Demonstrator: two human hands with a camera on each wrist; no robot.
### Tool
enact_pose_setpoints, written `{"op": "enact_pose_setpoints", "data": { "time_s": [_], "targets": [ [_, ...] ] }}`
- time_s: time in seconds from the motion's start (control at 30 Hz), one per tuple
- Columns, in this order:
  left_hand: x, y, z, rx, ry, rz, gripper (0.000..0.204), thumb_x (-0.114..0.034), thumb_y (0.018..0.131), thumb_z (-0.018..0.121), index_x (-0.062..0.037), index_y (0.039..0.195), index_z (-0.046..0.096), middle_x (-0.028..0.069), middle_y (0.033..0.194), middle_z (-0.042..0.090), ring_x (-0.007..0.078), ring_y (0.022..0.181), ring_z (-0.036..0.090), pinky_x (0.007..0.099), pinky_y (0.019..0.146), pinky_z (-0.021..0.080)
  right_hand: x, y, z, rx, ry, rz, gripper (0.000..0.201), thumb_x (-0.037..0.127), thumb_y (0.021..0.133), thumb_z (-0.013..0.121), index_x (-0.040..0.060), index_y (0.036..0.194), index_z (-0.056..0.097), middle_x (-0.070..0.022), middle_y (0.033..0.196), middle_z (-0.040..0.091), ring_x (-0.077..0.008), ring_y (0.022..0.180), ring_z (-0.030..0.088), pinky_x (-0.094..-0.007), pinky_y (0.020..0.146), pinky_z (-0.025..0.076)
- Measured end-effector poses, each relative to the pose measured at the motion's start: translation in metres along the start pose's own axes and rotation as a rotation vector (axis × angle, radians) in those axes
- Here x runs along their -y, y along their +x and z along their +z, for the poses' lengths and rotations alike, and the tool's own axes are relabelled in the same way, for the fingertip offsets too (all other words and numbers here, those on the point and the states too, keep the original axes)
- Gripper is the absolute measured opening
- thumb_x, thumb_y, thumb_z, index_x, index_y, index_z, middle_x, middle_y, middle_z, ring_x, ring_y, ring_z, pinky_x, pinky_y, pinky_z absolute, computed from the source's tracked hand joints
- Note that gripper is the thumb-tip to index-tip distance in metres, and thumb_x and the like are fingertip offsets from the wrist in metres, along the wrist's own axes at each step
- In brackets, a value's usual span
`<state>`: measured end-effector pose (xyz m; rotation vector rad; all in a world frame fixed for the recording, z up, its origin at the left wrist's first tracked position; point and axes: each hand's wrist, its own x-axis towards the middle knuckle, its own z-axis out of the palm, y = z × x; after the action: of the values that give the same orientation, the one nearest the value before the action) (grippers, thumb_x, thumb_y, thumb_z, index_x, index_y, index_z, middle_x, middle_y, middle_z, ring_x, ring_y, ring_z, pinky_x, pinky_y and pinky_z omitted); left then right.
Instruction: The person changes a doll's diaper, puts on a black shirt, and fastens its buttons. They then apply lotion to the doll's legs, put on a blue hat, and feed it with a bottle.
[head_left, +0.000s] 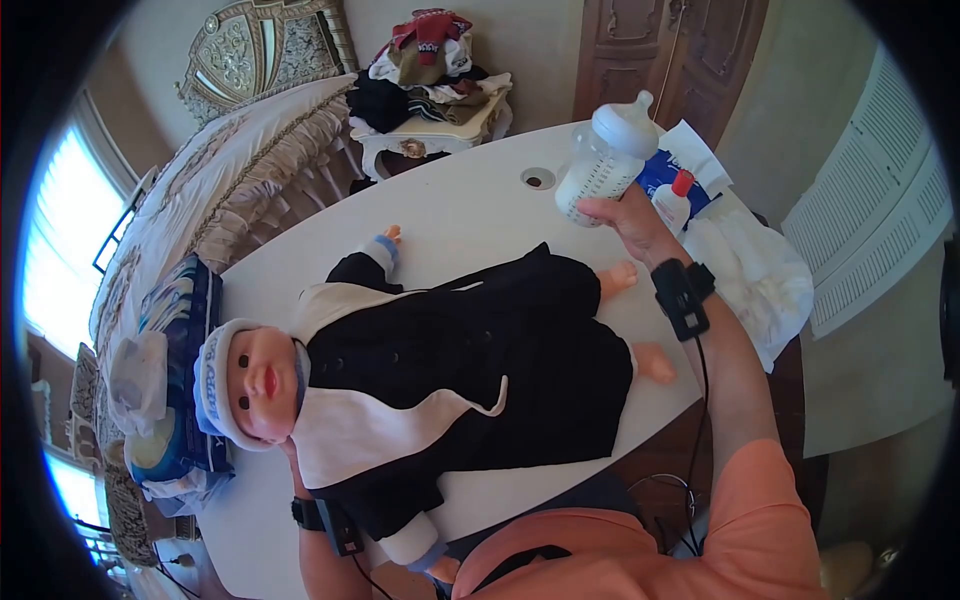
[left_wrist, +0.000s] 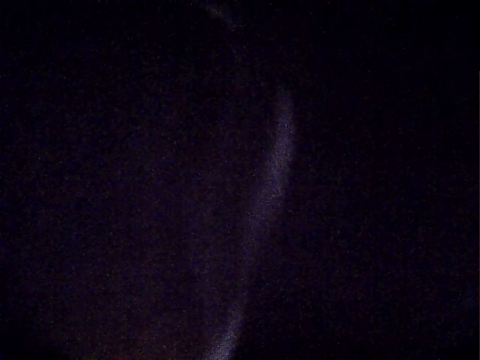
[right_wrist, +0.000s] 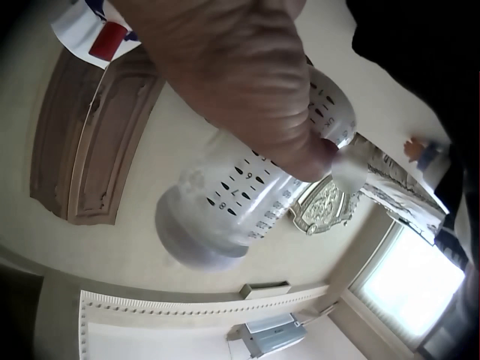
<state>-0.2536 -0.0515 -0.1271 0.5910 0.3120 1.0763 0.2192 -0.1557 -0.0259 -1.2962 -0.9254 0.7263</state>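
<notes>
A doll (head_left: pixel 268 383) in a blue-and-white knit cap lies face up, wearing a black robe (head_left: pixel 450 360) with cream lapels. My right hand (head_left: pixel 640 222) grips a clear baby bottle (head_left: pixel 600 172) with white contents above the table's far side, its nipple pointing up. In the right wrist view, my thumb and hand (right_wrist: pixel 247 90) wrap round the marked bottle (right_wrist: pixel 232 195). My left hand (head_left: pixel 291 455) reaches beneath the doll's head and neck, its fingers hidden. The left wrist view is almost black, with only a faint pale streak.
A white table (head_left: pixel 480 215) holds a bag of packages (head_left: pixel 190 370) by the doll's head. A red-capped bottle (head_left: pixel 672 203), a blue packet (head_left: pixel 660 172) and white cloth (head_left: pixel 750 280) lie right of the baby bottle. Clothes (head_left: pixel 430 75) are piled on a nightstand beside a bed.
</notes>
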Motion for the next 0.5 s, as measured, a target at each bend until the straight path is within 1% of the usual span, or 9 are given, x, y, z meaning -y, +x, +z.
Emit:
{"op": "enact_pose_setpoints", "data": {
  "time_s": [0.03,0.13,0.2,0.23,0.3,0.33,0.4,0.43,0.5],
  "targets": [
    [0.000,0.000,-0.001,-0.005,0.003,-0.002,0.065,-0.049,0.079,0.050,-0.0065,0.126,0.033,0.0134,0.125,0.040,0.0264,0.113,0.042,0.0395,0.097,0.035,-0.003,0.002,-0.006,-0.005,0.002,-0.001,0.055,0.011,0.065,0.069,0.0057,0.114,0.045,-0.0066,0.106,0.054,-0.0169,0.097,0.053,-0.0309,0.079,0.044],
    [-0.001,-0.001,-0.003,-0.011,0.006,-0.009,0.065,-0.049,0.080,0.050,-0.0064,0.126,0.033,0.0133,0.125,0.040,0.0263,0.113,0.042,0.0394,0.097,0.035,-0.014,0.010,-0.024,-0.068,-0.135,-0.021,0.058,0.010,0.064,0.071,0.0057,0.115,0.044,-0.0068,0.107,0.054,-0.0181,0.098,0.053,-0.0316,0.082,0.043],
    [0.000,-0.001,-0.004,-0.014,0.011,-0.019,0.064,-0.048,0.080,0.049,-0.0064,0.126,0.033,0.0133,0.125,0.040,0.0262,0.113,0.042,0.0393,0.097,0.035,-0.027,0.014,-0.032,-0.114,-0.282,-0.063,0.062,0.008,0.062,0.074,0.0052,0.116,0.043,-0.0073,0.107,0.054,-0.0198,0.100,0.052,-0.0323,0.086,0.041],
    [-0.001,-0.001,-0.005,-0.016,0.016,-0.024,0.064,-0.048,0.080,0.049,-0.0064,0.126,0.033,0.0133,0.125,0.040,0.0262,0.113,0.042,0.0392,0.097,0.035,-0.034,0.017,-0.035,-0.117,-0.282,-0.064,0.062,0.008,0.062,0.074,0.0052,0.116,0.043,-0.0073,0.107,0.054,-0.0198,0.100,0.052,-0.0323,0.086,0.041],
    [-0.002,-0.001,-0.006,-0.019,0.017,-0.031,0.064,-0.048,0.080,0.049,-0.0064,0.126,0.033,0.0132,0.125,0.040,0.0261,0.113,0.042,0.0391,0.097,0.035,-0.051,0.022,-0.039,-0.230,-0.392,-0.051,0.063,0.009,0.057,0.076,0.0035,0.112,0.046,-0.0095,0.105,0.056,-0.0203,0.098,0.054,-0.0316,0.086,0.041],
    [-0.003,0.000,-0.007,-0.021,0.020,-0.030,0.064,-0.048,0.080,0.049,-0.0064,0.126,0.033,0.0132,0.125,0.040,0.0260,0.113,0.042,0.0391,0.097,0.035,-0.058,0.024,-0.042,-0.234,-0.391,-0.053,0.063,0.009,0.057,0.076,0.0035,0.112,0.046,-0.0095,0.105,0.056,-0.0203,0.098,0.054,-0.0316,0.086,0.041],
    [-0.001,-0.001,-0.007,-0.023,0.020,-0.036,0.064,-0.048,0.080,0.049,-0.0064,0.126,0.033,0.0131,0.125,0.040,0.0260,0.113,0.042,0.0390,0.097,0.035,-0.070,0.029,-0.049,-0.281,-0.464,-0.114,0.063,0.011,0.056,0.076,0.0029,0.111,0.046,-0.0111,0.104,0.057,-0.0222,0.099,0.054,-0.0314,0.087,0.040],
    [-0.002,-0.001,-0.008,-0.029,0.019,-0.039,0.063,-0.047,0.080,0.049,-0.0064,0.126,0.033,0.0131,0.125,0.040,0.0259,0.113,0.042,0.0389,0.097,0.035,-0.068,0.029,-0.048,-0.283,-0.464,-0.114,0.063,0.011,0.056,0.076,0.0029,0.111,0.046,-0.0111,0.104,0.057,-0.0222,0.099,0.054,-0.0314,0.087,0.040],
    [-0.001,0.000,-0.008,-0.027,0.018,-0.049,0.063,-0.047,0.081,0.049,-0.0064,0.126,0.033,0.0130,0.125,0.040,0.0258,0.113,0.042,0.0388,0.097,0.035,-0.062,0.029,-0.048,-0.284,-0.586,-0.142,0.062,0.013,0.056,0.076,0.0023,0.109,0.047,-0.0126,0.104,0.057,-0.0244,0.098,0.054,-0.0325,0.086,0.040]
  ]
}}
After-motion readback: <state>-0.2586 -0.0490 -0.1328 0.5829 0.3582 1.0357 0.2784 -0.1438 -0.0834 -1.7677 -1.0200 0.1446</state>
